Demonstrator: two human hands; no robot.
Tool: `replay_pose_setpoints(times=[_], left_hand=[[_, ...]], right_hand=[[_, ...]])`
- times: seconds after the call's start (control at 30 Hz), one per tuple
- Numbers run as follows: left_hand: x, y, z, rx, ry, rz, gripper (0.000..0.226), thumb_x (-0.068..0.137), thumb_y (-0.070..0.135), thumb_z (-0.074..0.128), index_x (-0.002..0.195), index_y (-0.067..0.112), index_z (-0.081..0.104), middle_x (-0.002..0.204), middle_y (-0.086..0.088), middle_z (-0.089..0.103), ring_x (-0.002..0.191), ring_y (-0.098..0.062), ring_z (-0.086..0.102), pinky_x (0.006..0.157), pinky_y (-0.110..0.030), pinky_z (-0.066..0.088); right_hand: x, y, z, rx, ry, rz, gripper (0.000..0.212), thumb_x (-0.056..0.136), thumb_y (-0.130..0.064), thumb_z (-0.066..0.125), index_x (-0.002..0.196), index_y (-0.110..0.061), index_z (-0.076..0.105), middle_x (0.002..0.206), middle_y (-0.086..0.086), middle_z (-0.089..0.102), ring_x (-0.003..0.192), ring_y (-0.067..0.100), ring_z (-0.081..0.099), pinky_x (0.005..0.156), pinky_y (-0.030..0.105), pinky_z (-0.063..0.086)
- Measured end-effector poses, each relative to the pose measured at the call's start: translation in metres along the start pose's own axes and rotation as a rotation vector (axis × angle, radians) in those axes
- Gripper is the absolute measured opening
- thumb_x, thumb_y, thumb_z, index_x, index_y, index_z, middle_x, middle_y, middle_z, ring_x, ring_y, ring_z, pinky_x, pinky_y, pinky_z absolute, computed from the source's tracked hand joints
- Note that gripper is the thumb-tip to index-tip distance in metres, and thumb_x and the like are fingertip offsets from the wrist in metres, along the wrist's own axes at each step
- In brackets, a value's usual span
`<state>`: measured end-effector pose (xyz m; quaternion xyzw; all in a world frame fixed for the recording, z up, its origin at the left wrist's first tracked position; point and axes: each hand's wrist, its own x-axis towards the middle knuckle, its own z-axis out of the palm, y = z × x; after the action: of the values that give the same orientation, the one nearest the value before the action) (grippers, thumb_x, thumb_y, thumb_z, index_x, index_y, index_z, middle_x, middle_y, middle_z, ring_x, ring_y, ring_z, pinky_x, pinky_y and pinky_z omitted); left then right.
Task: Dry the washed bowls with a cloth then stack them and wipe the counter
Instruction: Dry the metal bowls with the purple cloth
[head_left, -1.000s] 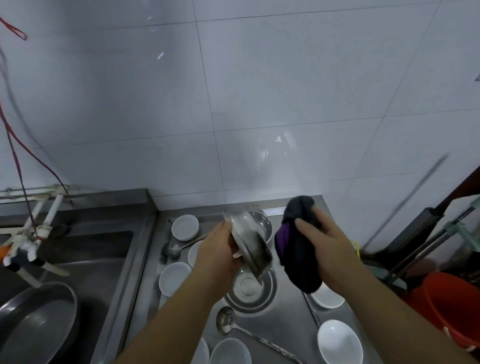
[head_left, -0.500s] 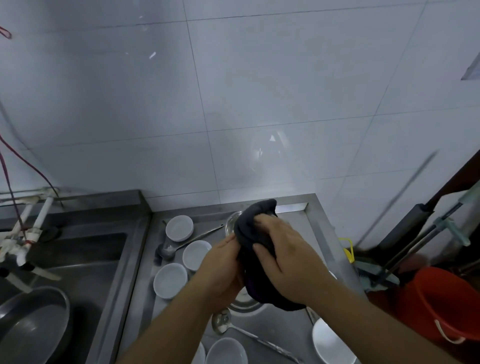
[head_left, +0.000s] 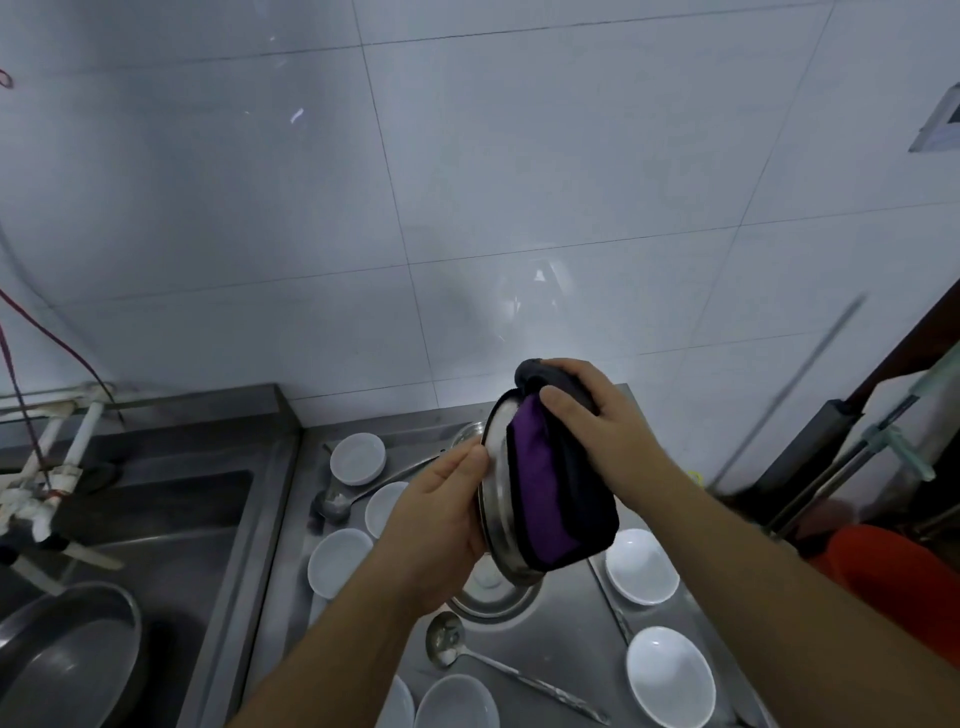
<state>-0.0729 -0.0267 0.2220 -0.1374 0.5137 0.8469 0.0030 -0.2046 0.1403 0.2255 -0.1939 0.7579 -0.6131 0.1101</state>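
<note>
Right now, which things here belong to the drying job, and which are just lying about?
In the job: steel bowl, dark cloth, left hand, right hand, white bowls, counter.
Lying about: ladles, sink pan, red bucket.

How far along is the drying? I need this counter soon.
Nothing looks stacked yet. In hand: the left hand holds a tilted steel bowl while the right hand rubs a dark cloth inside it. Left: the white bowls spread over the counter, stacking, and wiping.
</note>
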Motion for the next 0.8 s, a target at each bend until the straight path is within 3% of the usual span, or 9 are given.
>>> replay_pose_setpoints(times=[0.1,0.17,0.3,0.43,0.5,0.6,0.73,0.8], left_hand=[[0.0,0.003,0.0,-0.029,0.032,0.021,0.039,0.099,0.032,0.056,0.127,0.01,0.073,0.121,-0.025,0.074,0.104,-0.033,0.076,0.082,-0.042,0.063],[0.0,0.006,0.001,-0.061,0.049,0.047,0.039,0.094,0.033,0.059,0.122,0.013,0.076,0.121,-0.026,0.074,0.104,-0.034,0.076,0.081,-0.042,0.064],[0.004,0.011,0.009,-0.073,0.028,0.107,0.035,0.099,0.032,0.055,0.122,0.017,0.077,0.121,-0.022,0.075,0.106,-0.032,0.077,0.079,-0.038,0.064],[0.012,0.005,0.02,0.017,0.099,0.13,0.033,0.111,0.027,0.047,0.129,0.023,0.074,0.126,-0.016,0.075,0.118,-0.033,0.073,0.093,-0.043,0.063],[0.013,-0.001,0.026,0.134,0.151,0.166,0.032,0.112,0.031,0.046,0.124,0.033,0.076,0.122,-0.007,0.078,0.115,-0.028,0.074,0.096,-0.044,0.062],[0.014,-0.006,0.035,0.288,0.19,0.235,0.029,0.105,0.043,0.048,0.111,0.05,0.076,0.112,0.007,0.08,0.106,-0.014,0.076,0.095,-0.04,0.062],[0.015,-0.008,0.045,0.335,0.13,0.226,0.031,0.104,0.039,0.048,0.118,0.043,0.075,0.117,0.006,0.079,0.113,-0.015,0.074,0.104,-0.044,0.056],[0.014,-0.007,0.046,0.328,0.111,0.193,0.033,0.11,0.032,0.046,0.117,0.043,0.076,0.118,0.006,0.079,0.114,-0.014,0.074,0.104,-0.041,0.056]], right_hand=[[-0.001,0.011,0.003,0.173,0.117,0.132,0.042,0.083,-0.069,0.061,0.116,-0.045,0.072,0.117,-0.022,0.073,0.111,-0.002,0.067,0.096,0.029,0.048],[-0.005,0.021,0.008,0.287,0.19,0.242,0.047,0.078,-0.071,0.062,0.112,-0.042,0.073,0.111,-0.021,0.075,0.11,0.004,0.069,0.092,0.03,0.048],[-0.024,0.046,0.03,0.608,0.262,0.444,0.06,0.084,-0.061,0.069,0.133,-0.027,0.068,0.131,0.002,0.073,0.123,0.027,0.069,0.107,0.052,0.054],[-0.044,0.049,0.055,0.766,0.283,0.58,0.052,0.097,-0.056,0.062,0.14,-0.027,0.065,0.129,0.006,0.076,0.117,0.031,0.073,0.102,0.052,0.059],[-0.049,0.041,0.062,0.804,0.314,0.622,0.047,0.102,-0.053,0.059,0.139,-0.025,0.065,0.128,0.007,0.076,0.115,0.032,0.074,0.1,0.054,0.06],[-0.056,0.024,0.072,0.843,0.333,0.633,0.045,0.103,-0.056,0.059,0.135,-0.025,0.066,0.122,0.008,0.078,0.112,0.033,0.074,0.095,0.054,0.062],[-0.066,0.014,0.08,0.811,0.363,0.529,0.024,0.101,-0.051,0.065,0.12,-0.036,0.067,0.103,-0.003,0.082,0.101,0.027,0.078,0.079,0.05,0.067],[-0.07,0.012,0.084,0.725,0.382,0.436,0.021,0.099,-0.049,0.069,0.119,-0.046,0.065,0.102,-0.01,0.08,0.1,0.021,0.079,0.081,0.048,0.067]])
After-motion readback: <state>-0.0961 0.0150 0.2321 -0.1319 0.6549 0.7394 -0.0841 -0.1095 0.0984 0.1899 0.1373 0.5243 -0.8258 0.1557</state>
